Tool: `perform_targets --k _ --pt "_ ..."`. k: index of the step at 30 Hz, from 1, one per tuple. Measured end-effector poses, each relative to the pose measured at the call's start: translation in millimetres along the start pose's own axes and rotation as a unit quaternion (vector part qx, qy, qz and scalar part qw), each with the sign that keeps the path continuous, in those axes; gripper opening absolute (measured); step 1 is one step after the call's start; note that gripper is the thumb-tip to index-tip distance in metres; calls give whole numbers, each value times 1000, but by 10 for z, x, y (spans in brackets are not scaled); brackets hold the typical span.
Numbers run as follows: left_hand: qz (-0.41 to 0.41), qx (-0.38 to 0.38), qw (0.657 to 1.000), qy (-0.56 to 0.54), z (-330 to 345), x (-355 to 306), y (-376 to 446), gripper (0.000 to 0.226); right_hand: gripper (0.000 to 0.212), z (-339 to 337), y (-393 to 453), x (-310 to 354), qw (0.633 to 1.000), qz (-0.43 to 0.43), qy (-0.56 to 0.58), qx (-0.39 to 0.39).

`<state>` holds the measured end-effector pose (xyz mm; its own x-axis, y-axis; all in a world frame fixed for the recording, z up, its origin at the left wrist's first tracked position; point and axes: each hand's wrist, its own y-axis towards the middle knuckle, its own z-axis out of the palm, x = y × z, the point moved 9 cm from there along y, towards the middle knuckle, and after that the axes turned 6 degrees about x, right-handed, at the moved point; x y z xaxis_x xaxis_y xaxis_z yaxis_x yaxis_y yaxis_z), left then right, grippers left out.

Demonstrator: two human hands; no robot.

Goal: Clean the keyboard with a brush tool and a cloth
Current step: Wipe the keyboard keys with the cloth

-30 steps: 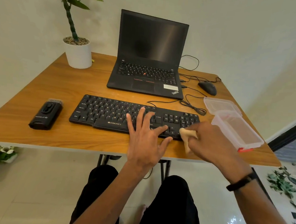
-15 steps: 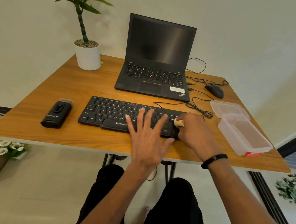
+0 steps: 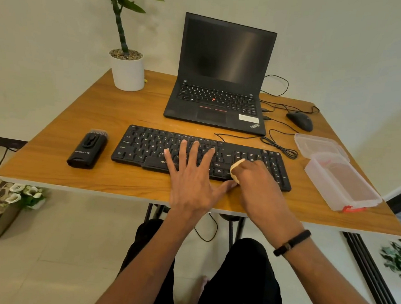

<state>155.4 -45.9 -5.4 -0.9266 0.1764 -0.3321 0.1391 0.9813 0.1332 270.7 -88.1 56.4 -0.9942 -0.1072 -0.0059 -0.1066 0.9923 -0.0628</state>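
At the keyboard's (image 3: 147,145) four o'clock, my right hand (image 3: 254,179) pinches the cloth (image 3: 235,170), wiping; left hand (image 3: 192,182) splayed flat, bracing; next, sweep toward nine.

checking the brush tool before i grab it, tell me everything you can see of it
The brush tool is a black, plastic-looking block lying flat on the wooden table, just left of the keyboard and apart from it. A row of pale bristles shows at its far end, a clip-like moulding on top, small pale lettering near the front. No hand touches it.
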Motion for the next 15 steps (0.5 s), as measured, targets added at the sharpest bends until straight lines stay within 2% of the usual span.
perform_targets --k 3,5,8,10,13,15 --pt "-4 7 1000 4 16 13 14 102 50 37 -162 -74 1000 -21 4 22" --pt "-5 13 1000 7 26 19 16 102 50 5 -254 -246 1000 7 10 26" --pt "-6 15 1000 0 18 19 15 101 48 -109 -292 -516 997 73 15 -1" --pt "-7 14 1000 -4 11 14 14 101 50 -174 -214 -572 996 86 14 -35" --pt "-8 8 1000 -7 5 19 10 100 52 -193 -18 -428 997 49 23 -63" --pt "-7 3 1000 -11 2 22 3 100 52 -69 102 -268 999 10 29 -39"
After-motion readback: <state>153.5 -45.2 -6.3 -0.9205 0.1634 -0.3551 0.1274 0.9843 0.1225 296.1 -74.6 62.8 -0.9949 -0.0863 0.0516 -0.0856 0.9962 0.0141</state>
